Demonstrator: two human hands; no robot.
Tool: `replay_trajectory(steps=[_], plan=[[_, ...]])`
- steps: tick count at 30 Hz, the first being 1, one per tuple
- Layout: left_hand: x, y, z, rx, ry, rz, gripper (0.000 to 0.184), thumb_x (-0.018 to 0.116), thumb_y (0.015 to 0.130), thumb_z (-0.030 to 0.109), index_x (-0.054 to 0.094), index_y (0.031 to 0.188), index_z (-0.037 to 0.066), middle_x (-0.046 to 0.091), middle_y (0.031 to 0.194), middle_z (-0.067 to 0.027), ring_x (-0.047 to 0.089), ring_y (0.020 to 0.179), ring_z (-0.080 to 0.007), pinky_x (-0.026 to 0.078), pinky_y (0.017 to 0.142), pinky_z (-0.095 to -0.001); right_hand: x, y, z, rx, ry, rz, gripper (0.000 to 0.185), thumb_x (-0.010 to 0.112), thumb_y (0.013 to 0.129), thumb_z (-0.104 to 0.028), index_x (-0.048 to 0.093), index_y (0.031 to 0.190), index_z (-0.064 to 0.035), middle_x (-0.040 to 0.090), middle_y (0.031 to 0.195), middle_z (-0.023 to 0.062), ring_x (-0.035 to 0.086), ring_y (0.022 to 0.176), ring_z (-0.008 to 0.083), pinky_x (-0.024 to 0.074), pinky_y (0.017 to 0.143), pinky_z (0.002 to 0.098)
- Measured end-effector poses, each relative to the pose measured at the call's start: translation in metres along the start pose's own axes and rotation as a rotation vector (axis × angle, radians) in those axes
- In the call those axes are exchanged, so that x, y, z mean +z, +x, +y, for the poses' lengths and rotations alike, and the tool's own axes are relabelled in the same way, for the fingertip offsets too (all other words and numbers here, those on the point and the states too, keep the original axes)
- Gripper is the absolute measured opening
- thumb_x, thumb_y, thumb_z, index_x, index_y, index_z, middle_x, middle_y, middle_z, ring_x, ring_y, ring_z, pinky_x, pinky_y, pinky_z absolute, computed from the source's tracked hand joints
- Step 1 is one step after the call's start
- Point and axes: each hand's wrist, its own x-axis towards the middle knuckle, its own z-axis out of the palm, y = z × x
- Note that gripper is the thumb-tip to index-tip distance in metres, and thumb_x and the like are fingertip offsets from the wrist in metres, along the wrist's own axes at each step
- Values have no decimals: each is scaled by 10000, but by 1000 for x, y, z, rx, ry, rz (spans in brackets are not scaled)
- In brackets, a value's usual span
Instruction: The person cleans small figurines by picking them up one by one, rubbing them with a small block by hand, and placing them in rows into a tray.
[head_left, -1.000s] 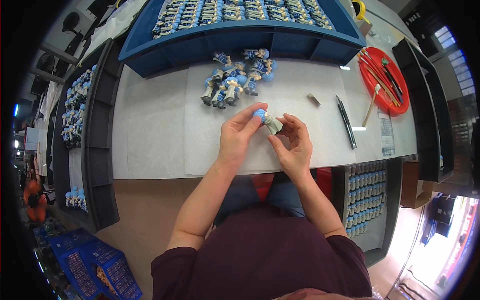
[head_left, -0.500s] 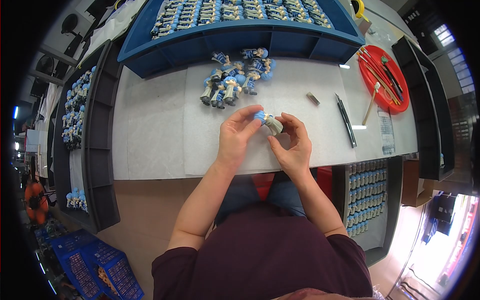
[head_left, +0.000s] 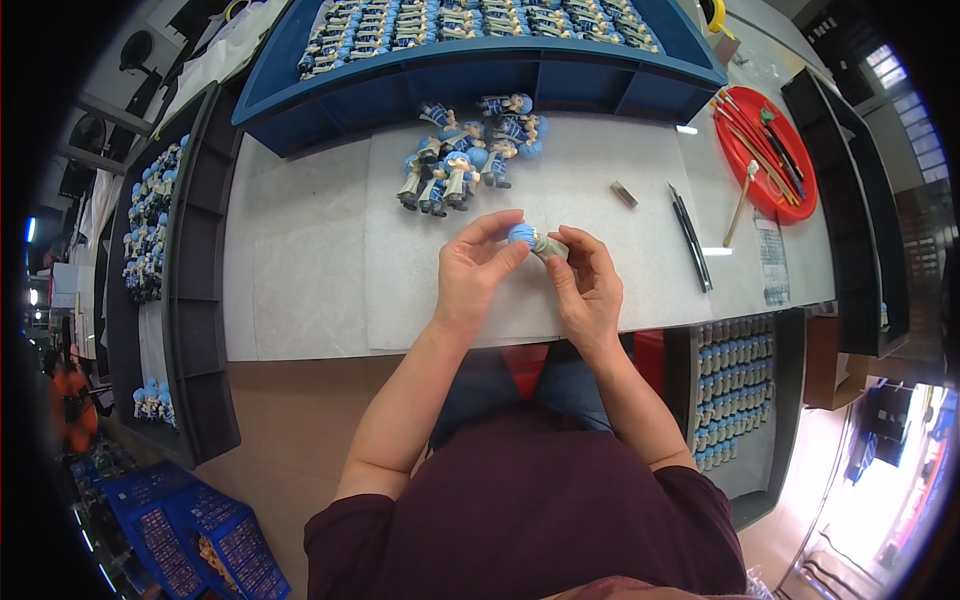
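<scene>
Between my two hands, just above the white-covered table (head_left: 310,290), is a small figurine (head_left: 541,242) with blue hair and a pale grey body. My left hand (head_left: 476,265) pinches its blue head between thumb and fingers. At the other end, my right hand (head_left: 587,285) grips the grey body, thumb against it. The figurine lies tilted sideways, and my fingers cover part of it. Beyond my hands, a loose pile of similar figurines (head_left: 459,176) in blue and grey lies on the table.
A blue crate (head_left: 480,90) with rows of figurines stands at the back. To the right are a small grey block (head_left: 624,194), a black pen-like tool (head_left: 690,238) and a red tray (head_left: 733,150) of brushes. Dark crates (head_left: 205,270) flank the table; another (head_left: 760,480) sits lower right.
The figurine has turned in my fingers, so its face is less visible and its grey body points more to the right. My right thumb has closed onto it.
</scene>
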Motion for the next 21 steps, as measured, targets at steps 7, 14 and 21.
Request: replay_trajectory(steps=[7,14,21], plan=[[11,-3,-7,222,478,-109,377,600,799,-51,514,1163,-4,578,1077,-103,544,955,-117,454,824,-232,0,1,-2,-30,-23,54,282,584,826,-6,524,1101,7,584,1044,91,548,914,136,451,783,259],[8,-4,-15,125,519,18,300,674,769,14,548,1041,4,597,973,-66,563,836,-91,477,733,-216,-20,25,-22,-243,-336,109,327,638,738,12,555,1054,-13,562,1080,134,558,966,258,466,787,305],[19,-5,-16,522,1018,6,270,726,703,86,575,911,5,572,778,-73,546,667,-161,450,597,-268,-70,84,-11,-244,-969,46,307,664,700,-33,602,1000,-38,588,934,116,565,850,298,465,765,342]])
